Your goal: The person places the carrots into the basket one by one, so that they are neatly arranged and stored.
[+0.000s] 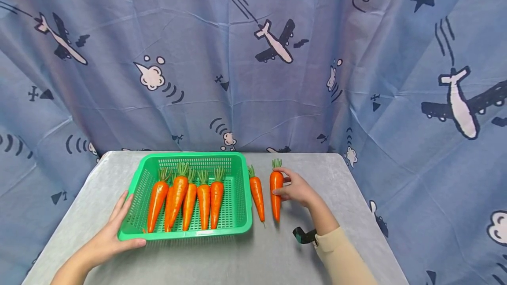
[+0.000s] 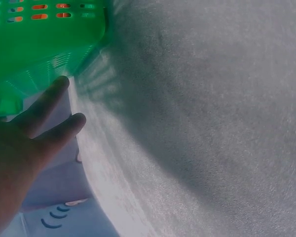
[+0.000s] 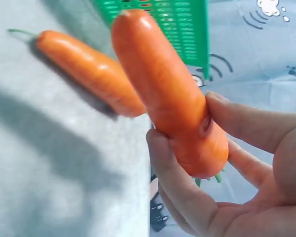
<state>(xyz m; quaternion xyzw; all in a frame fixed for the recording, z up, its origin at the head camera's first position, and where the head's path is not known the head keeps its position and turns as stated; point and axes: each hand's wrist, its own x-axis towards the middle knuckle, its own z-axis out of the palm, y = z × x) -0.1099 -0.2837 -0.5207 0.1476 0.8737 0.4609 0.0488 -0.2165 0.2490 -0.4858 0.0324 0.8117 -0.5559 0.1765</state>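
Observation:
In the head view, my right hand pinches a carrot near its green top, tip toward me. The right wrist view shows the thumb and fingers around the thick end of this carrot, raised over the table. Just left of it, another carrot lies on the table beside the green plastic basket. Several carrots lie side by side in the basket, tops toward the back. My left hand rests at the basket's near left corner, fingers straight along its side and thumb by the front rim.
The grey table ends at a blue curtain with printed planes, which hangs behind and at both sides. A black strap sticks out by the right wrist, above a beige sleeve.

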